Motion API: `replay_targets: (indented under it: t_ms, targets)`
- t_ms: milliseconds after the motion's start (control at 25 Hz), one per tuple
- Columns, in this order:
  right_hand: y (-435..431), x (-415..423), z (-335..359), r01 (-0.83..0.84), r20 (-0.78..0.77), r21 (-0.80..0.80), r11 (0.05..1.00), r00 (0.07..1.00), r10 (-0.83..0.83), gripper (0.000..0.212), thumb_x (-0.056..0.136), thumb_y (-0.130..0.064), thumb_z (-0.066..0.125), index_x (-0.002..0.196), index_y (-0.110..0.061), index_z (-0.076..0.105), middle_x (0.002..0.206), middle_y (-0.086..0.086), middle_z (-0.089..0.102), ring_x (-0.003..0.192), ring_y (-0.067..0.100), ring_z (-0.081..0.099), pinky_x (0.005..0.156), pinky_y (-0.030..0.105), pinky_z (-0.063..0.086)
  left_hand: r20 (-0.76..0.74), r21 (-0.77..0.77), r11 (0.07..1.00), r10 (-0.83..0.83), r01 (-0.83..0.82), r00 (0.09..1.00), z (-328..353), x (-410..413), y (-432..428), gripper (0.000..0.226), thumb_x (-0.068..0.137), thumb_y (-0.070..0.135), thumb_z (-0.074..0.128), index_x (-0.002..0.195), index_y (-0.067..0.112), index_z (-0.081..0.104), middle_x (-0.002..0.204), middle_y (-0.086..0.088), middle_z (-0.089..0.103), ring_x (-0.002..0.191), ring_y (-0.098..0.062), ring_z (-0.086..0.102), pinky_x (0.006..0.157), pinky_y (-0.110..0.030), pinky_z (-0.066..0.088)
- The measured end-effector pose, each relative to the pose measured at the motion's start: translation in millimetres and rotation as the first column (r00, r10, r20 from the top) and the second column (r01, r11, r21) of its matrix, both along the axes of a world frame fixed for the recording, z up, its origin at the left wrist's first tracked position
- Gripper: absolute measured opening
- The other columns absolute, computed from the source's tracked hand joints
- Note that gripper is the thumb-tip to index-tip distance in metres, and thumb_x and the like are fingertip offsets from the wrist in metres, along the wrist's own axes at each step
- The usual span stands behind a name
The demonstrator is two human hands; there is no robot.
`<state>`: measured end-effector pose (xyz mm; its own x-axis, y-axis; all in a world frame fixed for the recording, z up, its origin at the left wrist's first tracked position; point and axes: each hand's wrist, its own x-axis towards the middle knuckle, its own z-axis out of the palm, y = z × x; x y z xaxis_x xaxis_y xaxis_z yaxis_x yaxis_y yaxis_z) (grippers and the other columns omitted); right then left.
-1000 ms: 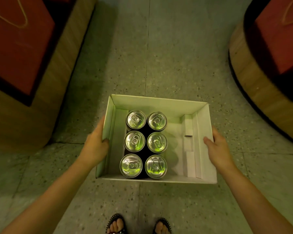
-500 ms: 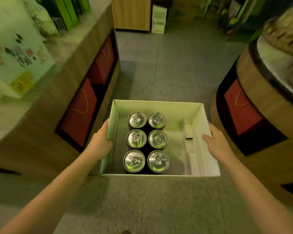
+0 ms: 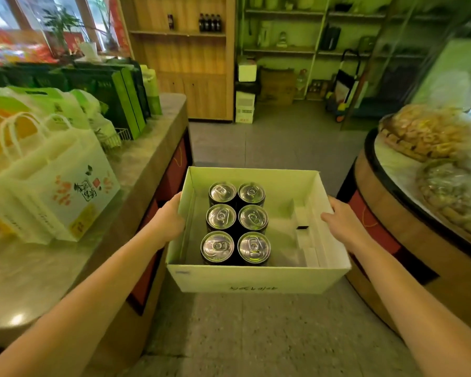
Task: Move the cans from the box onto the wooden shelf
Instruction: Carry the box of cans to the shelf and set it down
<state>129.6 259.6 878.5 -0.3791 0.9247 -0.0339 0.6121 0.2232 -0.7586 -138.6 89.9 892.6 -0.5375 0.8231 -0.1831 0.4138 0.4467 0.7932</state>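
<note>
A white cardboard box (image 3: 256, 280) is held in the air in front of me. My left hand (image 3: 169, 219) grips its left wall and my right hand (image 3: 341, 223) grips its right wall. Inside, several dark cans (image 3: 237, 223) with silver tops stand upright in two rows on the left side; the box's right side holds only a folded cardboard insert. Far ahead stands the wooden shelf (image 3: 180, 34), with a few dark bottles on its upper board.
A long counter (image 3: 136, 170) with gift bags and green boxes runs along my left. A round wooden display stand (image 3: 392, 240) with packed snacks is on my right. Between them a tiled aisle (image 3: 278, 142) leads to the shelf; stacked cartons (image 3: 245, 104) stand beside it.
The view has tilted up from the floor to the shop ahead. The box has stayed in both hands and risen to counter height; the cans have not shifted.
</note>
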Motion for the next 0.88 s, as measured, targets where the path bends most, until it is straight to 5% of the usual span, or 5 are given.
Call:
replay_targets:
  t_ms: [400, 880]
  targets:
    - [109, -78, 11, 0.071, 0.019, -0.049, 0.996, 0.997, -0.070, 0.037, 0.087, 0.002, 0.041, 0.121, -0.006, 0.053, 0.117, 0.015, 0.060, 0.095, 0.025, 0.054, 0.078, 0.033, 0.040, -0.088, -0.097, 0.991, -0.105, 0.097, 0.991, 19, -75, 115, 0.054, 0.081, 0.001, 0.057, 0.132, 0.008, 0.042, 0.128, -0.017, 0.055, 0.116, -0.034, 0.051, 0.097, -0.044, 0.043]
    - [450, -274, 46, -0.062, 0.004, 0.007, 0.998, 0.998, 0.062, 0.031, 0.087, 0.000, 0.042, 0.113, -0.009, 0.057, 0.102, 0.009, 0.059, 0.093, 0.026, 0.054, 0.078, 0.035, 0.041, -0.104, -0.014, 0.999, 0.046, -0.048, 0.993, 45, -246, 427, 0.046, 0.088, 0.000, 0.050, 0.132, 0.007, 0.042, 0.129, -0.015, 0.054, 0.113, -0.029, 0.050, 0.092, -0.036, 0.040]
